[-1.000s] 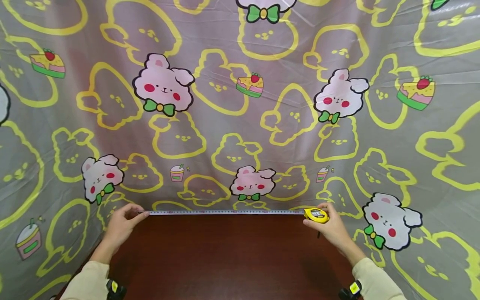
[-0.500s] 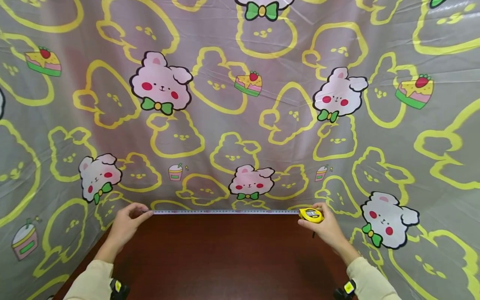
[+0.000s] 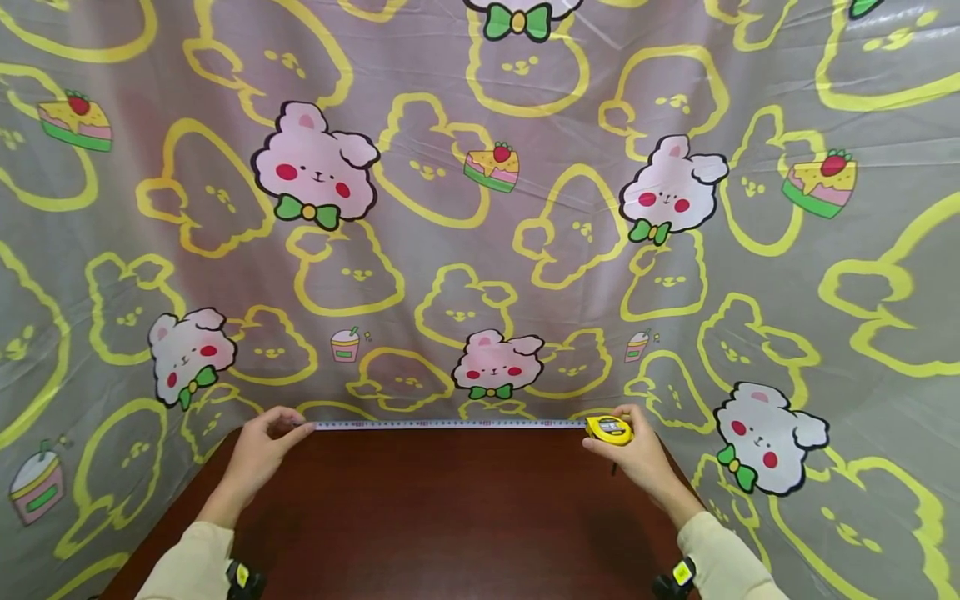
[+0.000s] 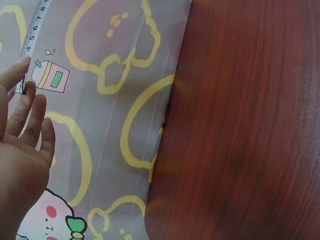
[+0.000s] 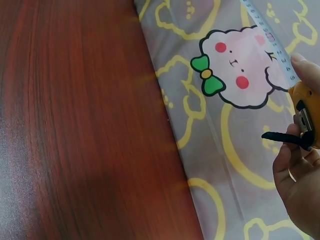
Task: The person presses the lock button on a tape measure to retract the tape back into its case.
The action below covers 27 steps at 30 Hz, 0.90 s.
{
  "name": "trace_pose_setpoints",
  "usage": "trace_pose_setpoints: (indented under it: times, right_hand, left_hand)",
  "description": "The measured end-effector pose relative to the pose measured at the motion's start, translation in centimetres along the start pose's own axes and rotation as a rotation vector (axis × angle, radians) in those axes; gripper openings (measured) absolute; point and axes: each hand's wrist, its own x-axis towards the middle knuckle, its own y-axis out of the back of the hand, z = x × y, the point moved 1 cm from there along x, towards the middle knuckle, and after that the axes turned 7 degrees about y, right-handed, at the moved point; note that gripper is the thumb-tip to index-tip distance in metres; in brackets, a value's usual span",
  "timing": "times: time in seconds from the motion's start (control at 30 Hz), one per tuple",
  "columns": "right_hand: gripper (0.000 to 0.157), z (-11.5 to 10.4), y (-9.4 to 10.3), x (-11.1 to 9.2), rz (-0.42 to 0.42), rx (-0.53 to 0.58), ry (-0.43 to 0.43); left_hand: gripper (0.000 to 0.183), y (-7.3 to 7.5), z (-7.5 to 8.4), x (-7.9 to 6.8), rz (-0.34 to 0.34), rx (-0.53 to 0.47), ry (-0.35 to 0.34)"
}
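A yellow tape measure (image 3: 609, 429) sits in my right hand (image 3: 637, 454), gripped between thumb and fingers. Its white blade (image 3: 450, 425) runs straight across to the left, stretched level between both hands. My left hand (image 3: 262, 450) pinches the blade's free end between thumb and forefinger. In the left wrist view the blade (image 4: 32, 37) shows its low numbers near the fingertips, and the other fingers are loosely bent. The right wrist view shows the tape measure's case (image 5: 307, 110) in the hand, with a black wrist strap (image 5: 280, 136) hanging from it.
A dark reddish-brown wooden table (image 3: 450, 517) lies below the hands. Behind it and at both sides hangs a grey curtain (image 3: 555, 292) printed with rabbits, cakes and cups, meeting the table's far edge.
The right hand with the tape measure has moved left and the left hand slightly right, so the exposed blade is shorter. The view has also shifted slightly. Both grips stay the same.
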Motion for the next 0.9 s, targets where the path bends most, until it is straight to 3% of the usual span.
trace_pose_setpoints:
  times: [0.57,0.9]
  right_hand:
    - [0.073,-0.3,-1.8,0.1,0.012,-0.039,-0.019]
    - [0.069,-0.4,-2.9,0.2,0.015,-0.006,-0.014]
  left_hand:
    - [0.02,-2.5,1.1,0.2,-0.003,-0.046,-0.046]
    - [0.017,-3.8,1.0,0.3,-0.008,-0.077,-0.061]
